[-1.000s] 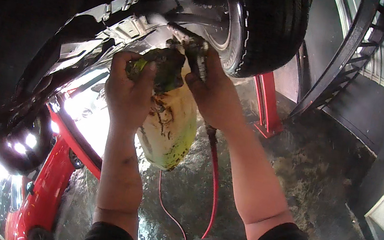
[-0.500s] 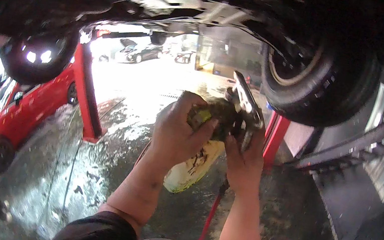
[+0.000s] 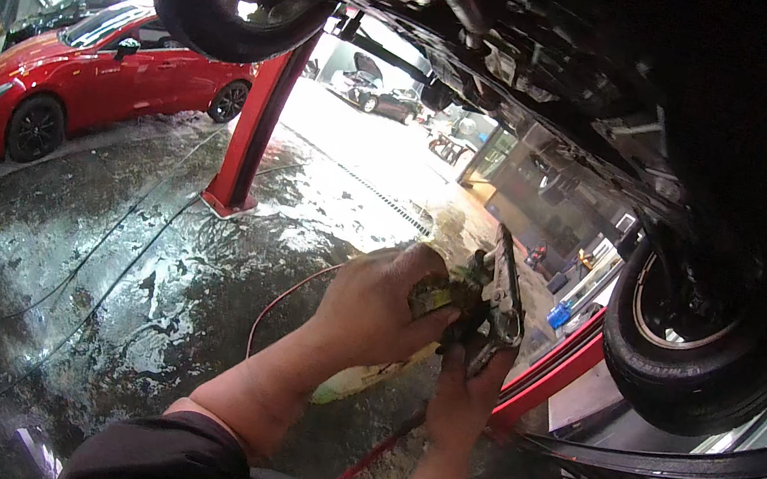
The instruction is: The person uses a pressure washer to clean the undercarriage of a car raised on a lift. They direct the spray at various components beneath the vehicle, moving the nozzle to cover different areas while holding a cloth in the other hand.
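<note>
Pointing its long axis away from the person and slightly left, the metal tool (image 3: 505, 285) is below the raised vehicle (image 3: 615, 126). The right hand (image 3: 469, 381) grips its near end, the left hand (image 3: 383, 302) a grimy piece (image 3: 437, 299) alongside.

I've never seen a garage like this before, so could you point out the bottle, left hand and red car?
Bottle (image 3: 365, 381): head view, on its yellowish side.
Left hand (image 3: 378, 300): head view, on the back of it.
Red car (image 3: 129, 73): head view, on its front door.
</note>
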`<state>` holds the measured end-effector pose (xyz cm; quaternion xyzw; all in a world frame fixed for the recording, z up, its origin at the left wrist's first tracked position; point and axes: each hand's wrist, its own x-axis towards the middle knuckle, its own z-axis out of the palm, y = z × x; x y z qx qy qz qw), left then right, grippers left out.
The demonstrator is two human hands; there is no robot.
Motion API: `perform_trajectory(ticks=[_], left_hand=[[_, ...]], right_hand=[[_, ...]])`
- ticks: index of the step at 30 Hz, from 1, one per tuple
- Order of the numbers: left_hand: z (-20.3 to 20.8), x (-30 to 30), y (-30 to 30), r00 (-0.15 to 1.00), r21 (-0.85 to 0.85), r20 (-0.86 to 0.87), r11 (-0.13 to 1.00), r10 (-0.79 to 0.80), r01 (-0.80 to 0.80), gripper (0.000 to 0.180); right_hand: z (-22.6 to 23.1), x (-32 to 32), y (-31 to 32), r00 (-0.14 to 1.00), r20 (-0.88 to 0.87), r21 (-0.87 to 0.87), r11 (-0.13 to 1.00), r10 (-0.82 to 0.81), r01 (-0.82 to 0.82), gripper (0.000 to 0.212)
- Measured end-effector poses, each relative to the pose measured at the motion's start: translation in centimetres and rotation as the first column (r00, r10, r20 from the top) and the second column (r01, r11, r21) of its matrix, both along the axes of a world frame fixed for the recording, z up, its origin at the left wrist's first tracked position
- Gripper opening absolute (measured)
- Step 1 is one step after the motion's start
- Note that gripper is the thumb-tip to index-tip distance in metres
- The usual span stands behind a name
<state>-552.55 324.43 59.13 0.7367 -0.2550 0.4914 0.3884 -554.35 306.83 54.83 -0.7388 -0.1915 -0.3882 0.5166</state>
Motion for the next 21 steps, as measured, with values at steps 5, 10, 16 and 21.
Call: perform_trajectory(ticks=[5, 10, 16, 21], left_hand=[[3.5, 1.9, 9.4, 0.996, -0.021, -0.027, 0.996, -0.082, 0.081, 0.036], [9.9, 8.9, 18.1, 0.966, -0.047, -0.111, 0.972, -0.234, 0.230, 0.032], [12.6, 11.6, 17.2, 0.951, 0.257, 0.004, 0.920, -0.308, 0.297, 0.040], [10.7, 16.6, 14.7, 0.934, 0.300, 0.003, 0.891, -0.357, 0.340, 0.041]], right_hand=[[3.2, 1.5, 8.6, 0.977, 0.212, -0.042, 0.999, 0.010, -0.001, 0.053], [6.3, 5.1, 14.6, 0.984, 0.176, 0.068, 0.997, 0.030, -0.043, 0.051], [3.9, 10.1, 18.6, 0.950, 0.161, 0.284, 0.934, -0.268, 0.215, 0.054], [2.2, 14.3, 17.5, 0.929, 0.190, 0.303, 0.919, -0.318, 0.253, 0.054]])
